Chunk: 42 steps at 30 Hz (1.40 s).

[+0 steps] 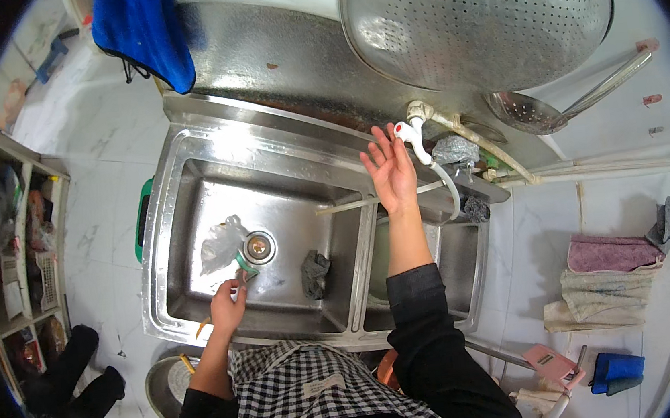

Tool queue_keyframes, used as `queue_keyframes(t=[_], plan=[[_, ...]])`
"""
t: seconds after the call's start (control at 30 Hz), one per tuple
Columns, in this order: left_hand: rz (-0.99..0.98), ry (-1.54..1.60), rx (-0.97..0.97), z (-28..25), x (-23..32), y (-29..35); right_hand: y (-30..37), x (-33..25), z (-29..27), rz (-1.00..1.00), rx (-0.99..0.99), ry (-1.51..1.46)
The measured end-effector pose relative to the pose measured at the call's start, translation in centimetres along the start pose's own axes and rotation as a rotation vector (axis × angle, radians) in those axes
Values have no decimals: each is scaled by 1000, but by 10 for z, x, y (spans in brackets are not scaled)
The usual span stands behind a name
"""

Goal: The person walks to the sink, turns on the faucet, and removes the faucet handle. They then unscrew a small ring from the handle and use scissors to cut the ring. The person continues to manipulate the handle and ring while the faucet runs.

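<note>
Has a shiny white floor [105,247] and, on the right, a white wall [610,134]. Keeps a full, pale shelf [23,323] on the far left.

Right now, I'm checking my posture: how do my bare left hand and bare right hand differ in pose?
Your bare left hand pinches a small green object; your bare right hand is open, palm showing, beside the white plastic tap. The left hand is over the large steel basin; the right hand is farther back. Both emerge from black sleeves.
</note>
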<state>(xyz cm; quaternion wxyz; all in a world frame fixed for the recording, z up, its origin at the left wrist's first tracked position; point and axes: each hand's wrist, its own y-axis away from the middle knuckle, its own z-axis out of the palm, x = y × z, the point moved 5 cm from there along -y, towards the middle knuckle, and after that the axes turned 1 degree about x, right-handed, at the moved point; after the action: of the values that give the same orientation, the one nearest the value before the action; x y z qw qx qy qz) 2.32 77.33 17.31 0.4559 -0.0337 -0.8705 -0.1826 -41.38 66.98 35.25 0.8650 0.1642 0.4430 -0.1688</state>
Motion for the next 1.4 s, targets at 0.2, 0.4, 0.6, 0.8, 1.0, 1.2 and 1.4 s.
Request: queue_keyframes(t=[0.2, 0.4, 0.6, 0.8, 1.0, 1.2, 1.4], plan=[[-33, 15, -18, 5, -1, -1, -1, -3, -14, -16, 150, -248], [-24, 4, -56, 10, 11, -3, -20, -15, -21, -134, 291, -142], [26, -34, -35, 9, 17, -3, -18, -19, -24, -196, 477, -1], [-5, -29, -69, 9, 16, -2, -25, -40, -44, -427, 554, 606], [17, -30, -46, 3, 26, -3, -17, -63, -41, -459, 588, 1349], [164, -52, -65, -1, 80, -5, 4, -83, -1, -636, 468, 1951], [317, -31, -127, 9, 128, 8, 28, -88, 9, -894, 494, 1922]])
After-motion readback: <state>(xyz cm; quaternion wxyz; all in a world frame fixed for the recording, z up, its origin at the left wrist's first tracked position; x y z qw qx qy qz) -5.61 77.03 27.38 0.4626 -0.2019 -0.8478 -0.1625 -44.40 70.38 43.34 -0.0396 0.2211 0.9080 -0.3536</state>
